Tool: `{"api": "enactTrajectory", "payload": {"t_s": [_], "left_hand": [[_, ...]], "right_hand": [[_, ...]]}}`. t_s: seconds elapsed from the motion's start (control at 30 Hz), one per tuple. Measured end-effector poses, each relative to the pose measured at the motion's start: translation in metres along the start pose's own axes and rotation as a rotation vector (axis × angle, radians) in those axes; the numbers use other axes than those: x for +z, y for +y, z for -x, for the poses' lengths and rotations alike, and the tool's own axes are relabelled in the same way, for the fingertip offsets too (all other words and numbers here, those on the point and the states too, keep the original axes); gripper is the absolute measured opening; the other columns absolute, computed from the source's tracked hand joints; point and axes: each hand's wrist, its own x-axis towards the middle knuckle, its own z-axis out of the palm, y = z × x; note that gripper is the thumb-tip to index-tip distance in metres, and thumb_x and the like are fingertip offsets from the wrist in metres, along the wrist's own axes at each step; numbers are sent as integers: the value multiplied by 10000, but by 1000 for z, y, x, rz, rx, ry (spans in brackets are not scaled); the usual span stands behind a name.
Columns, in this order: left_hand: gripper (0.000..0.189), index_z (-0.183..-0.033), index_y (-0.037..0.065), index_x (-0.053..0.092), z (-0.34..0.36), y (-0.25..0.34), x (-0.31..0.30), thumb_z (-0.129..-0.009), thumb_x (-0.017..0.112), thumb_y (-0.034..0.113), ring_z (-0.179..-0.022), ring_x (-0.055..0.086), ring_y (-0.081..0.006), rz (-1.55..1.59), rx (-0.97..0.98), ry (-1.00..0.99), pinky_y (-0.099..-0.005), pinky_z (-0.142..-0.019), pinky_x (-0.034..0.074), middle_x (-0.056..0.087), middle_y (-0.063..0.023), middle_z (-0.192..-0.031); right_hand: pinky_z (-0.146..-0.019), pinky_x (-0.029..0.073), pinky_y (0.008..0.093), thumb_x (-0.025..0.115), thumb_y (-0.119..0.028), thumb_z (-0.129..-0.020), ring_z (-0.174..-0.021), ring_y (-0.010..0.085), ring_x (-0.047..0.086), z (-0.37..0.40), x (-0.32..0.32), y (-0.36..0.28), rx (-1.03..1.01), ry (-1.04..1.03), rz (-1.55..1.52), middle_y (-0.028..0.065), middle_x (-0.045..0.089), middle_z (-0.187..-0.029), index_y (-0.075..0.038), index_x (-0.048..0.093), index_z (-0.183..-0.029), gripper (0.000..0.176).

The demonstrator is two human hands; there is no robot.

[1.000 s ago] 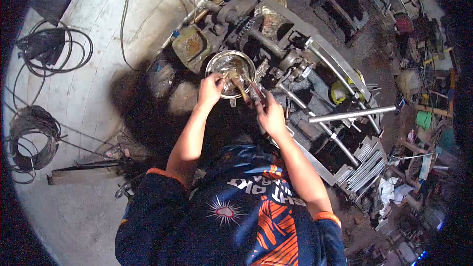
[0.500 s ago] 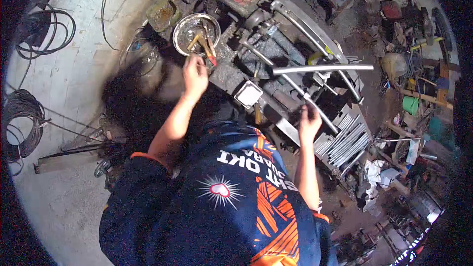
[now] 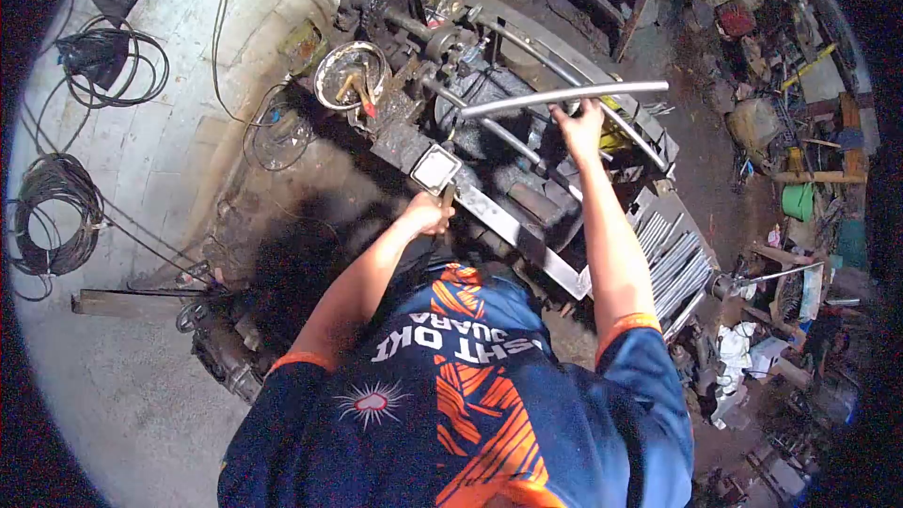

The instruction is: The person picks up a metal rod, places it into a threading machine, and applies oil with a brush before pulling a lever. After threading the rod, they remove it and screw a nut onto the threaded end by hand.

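Observation:
My left hand [image 3: 428, 215] is closed around a short dark handle [image 3: 449, 198] at the machine's near side, just below a pale square plate [image 3: 435, 169]. My right hand [image 3: 580, 129] reaches over the machine, its fingers closed at a slightly bent metal tube [image 3: 508, 105]; the fingertips are partly hidden under the tube. This tube lies crosswise above a straight metal rod [image 3: 489, 134] and a long curved rail [image 3: 527, 49]. Beyond my left hand stands a round bowl [image 3: 324, 85] with a wooden-handled brush [image 3: 365, 99] in it.
Several cut metal tubes [image 3: 673, 263] lie stacked to the right of the machine. Coiled black cable [image 3: 61, 221] and hoses are on the floor at left. A green container [image 3: 798, 201] and mixed scrap crowd the right side. A motor-like part [image 3: 226, 348] sits at lower left.
My left hand has moved from beside the bowl to the dark handle. My right hand has gone up and forward from the rod's near end to the bent tube. The view has shifted slightly.

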Motion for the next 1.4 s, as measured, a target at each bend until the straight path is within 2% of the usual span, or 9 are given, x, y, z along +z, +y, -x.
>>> {"api": "enactTrajectory", "payload": {"t_s": [0.1,0.17,0.23,0.37,0.5,0.63,0.87,1.2,1.4], "left_hand": [[244,-710,6,660,-37,-32,-7,-776,715,234,-483,612,-221,-64,17,-65,-367,-454,474,641,-124,-619],[295,-803,24,687,-49,-49,3,-755,723,312,-660,660,-331,-744,310,280,-438,-580,505,669,-178,-726],[371,-869,34,687,-16,-29,20,-746,711,383,-840,644,-391,-654,168,367,-473,-719,500,671,-203,-853],[404,-901,17,676,-22,-26,18,-750,708,391,-911,638,-375,-681,37,294,-462,-787,495,662,-217,-932],[338,-907,-16,656,0,43,-39,-772,704,289,-800,651,-259,-483,84,-164,-345,-734,498,671,-171,-869],[101,-822,10,652,-51,78,-84,-841,627,106,-729,602,-143,0,986,267,-282,-667,470,664,-86,-802],[213,-887,1,601,-120,190,-129,-923,538,201,-639,560,-137,-51,955,930,-298,-610,457,613,-69,-712],[200,-901,-4,575,-168,136,-117,-939,554,191,-678,511,-135,-96,1022,897,-297,-636,440,574,-66,-751],[223,-937,-40,572,-160,135,-113,-955,520,176,-769,538,-160,1,970,972,-290,-711,442,597,-106,-832]], "right_hand": [[-1075,287,460,749,-364,-685,-1252,424,385,-9,19,26,71,-32,-11,296,447,-1312,11,590,-1137,609],[-1074,289,456,741,-346,-694,-1257,419,374,-10,31,37,71,4,-29,283,428,-1329,16,587,-1130,586],[-1068,300,449,748,-316,-678,-1265,416,359,-6,26,22,104,8,-34,262,391,-1360,25,601,-1090,555],[-1070,306,403,751,-133,-646,-1254,374,392,-1,29,18,77,128,-168,223,452,-1318,-14,612,-1066,458],[-947,414,362,715,-45,-623,-1082,297,527,0,36,28,105,235,-399,136,554,-1106,-13,605,-1027,420],[-912,421,341,692,4,-634,-1004,244,541,1,45,35,136,211,-604,103,556,-1045,-8,593,-967,348],[-785,451,259,660,27,-699,-830,107,540,1,63,30,148,211,-993,13,542,-927,-67,483,-1100,448],[-809,442,243,714,-53,-710,-875,100,518,-1,70,24,269,116,-1233,26,531,-940,-65,417,-1162,541],[-707,521,322,681,-67,-770,-759,144,578,-6,81,19,105,236,-908,38,575,-854,-44,448,-1126,427]]}}
